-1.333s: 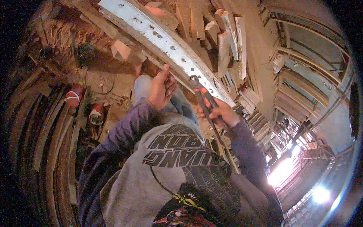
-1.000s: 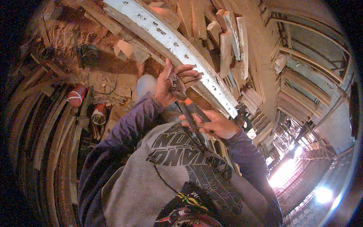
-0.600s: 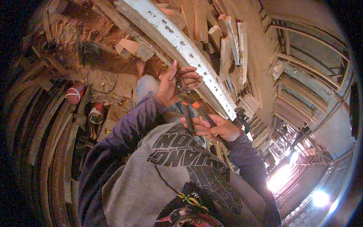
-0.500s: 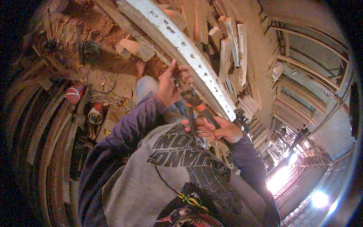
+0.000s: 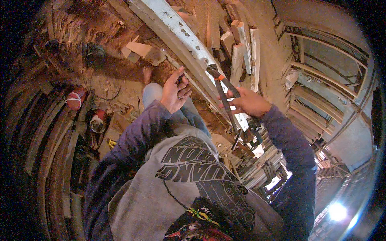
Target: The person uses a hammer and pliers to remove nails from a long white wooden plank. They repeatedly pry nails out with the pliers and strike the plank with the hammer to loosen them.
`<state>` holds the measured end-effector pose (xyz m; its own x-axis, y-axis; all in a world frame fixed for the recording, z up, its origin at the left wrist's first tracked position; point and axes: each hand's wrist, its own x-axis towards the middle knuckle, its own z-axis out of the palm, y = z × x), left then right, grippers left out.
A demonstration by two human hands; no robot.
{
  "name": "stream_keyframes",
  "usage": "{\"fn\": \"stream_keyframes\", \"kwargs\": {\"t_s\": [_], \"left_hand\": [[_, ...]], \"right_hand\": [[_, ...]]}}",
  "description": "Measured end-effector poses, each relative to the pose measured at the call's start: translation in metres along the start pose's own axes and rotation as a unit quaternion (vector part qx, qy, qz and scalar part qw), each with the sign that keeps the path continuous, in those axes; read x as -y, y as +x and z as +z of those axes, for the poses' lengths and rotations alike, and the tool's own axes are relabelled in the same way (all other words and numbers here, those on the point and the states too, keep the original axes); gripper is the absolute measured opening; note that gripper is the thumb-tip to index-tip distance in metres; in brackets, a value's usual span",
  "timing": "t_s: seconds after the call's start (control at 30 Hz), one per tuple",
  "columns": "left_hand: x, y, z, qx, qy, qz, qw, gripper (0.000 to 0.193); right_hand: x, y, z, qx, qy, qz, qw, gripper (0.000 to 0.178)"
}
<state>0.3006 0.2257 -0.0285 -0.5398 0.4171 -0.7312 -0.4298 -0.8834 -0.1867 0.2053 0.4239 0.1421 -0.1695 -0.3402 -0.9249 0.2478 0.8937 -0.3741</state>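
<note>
My right hand (image 5: 253, 103) grips a pair of dark-handled pincers (image 5: 225, 89) with orange bands near the head. The jaws of the pincers lie over the white face of a long beam (image 5: 189, 34), which is dotted with dark holes or marks. To the left of the beam, my left hand (image 5: 175, 93) is raised above my knee with its fingers curled in and the thumb against them. Something small and dark shows between those fingers, too small to name.
Several cut wood pieces (image 5: 238, 58) lie right of the beam, and a wood block (image 5: 144, 52) sits on the left. Red containers (image 5: 76, 99) stand at lower left beside stacked curved-looking planks (image 5: 60, 152). Timber frames (image 5: 321, 80) line the right side.
My right hand has carried the pincers up and right, away from my left hand and over the beam. The left hand has drawn back slightly and its fingers have curled.
</note>
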Motion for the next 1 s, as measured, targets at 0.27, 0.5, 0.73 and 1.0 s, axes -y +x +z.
{"fn": "stream_keyframes", "kwargs": {"t_s": [0.27,0.5,0.73,1.0], "left_hand": [[-0.017,-0.025,0.001,0.043,-0.017,0.021,0.999,0.038],[-0.033,-0.033,-0.016,0.107,-0.038,0.039,0.993,0.039],[-0.030,-0.031,-0.016,0.118,-0.028,0.045,0.992,0.033],[-0.042,-0.046,-0.007,0.074,-0.004,0.089,0.993,0.036]], "right_hand": [[0.058,0.010,-0.041,0.011,0.255,0.184,0.949,0.008],[0.080,0.025,-0.056,0.033,0.216,0.201,0.955,0.025],[0.084,0.031,-0.072,0.051,0.168,0.183,0.967,0.019],[0.030,0.006,-0.028,-0.049,0.132,0.085,0.986,0.033]]}}
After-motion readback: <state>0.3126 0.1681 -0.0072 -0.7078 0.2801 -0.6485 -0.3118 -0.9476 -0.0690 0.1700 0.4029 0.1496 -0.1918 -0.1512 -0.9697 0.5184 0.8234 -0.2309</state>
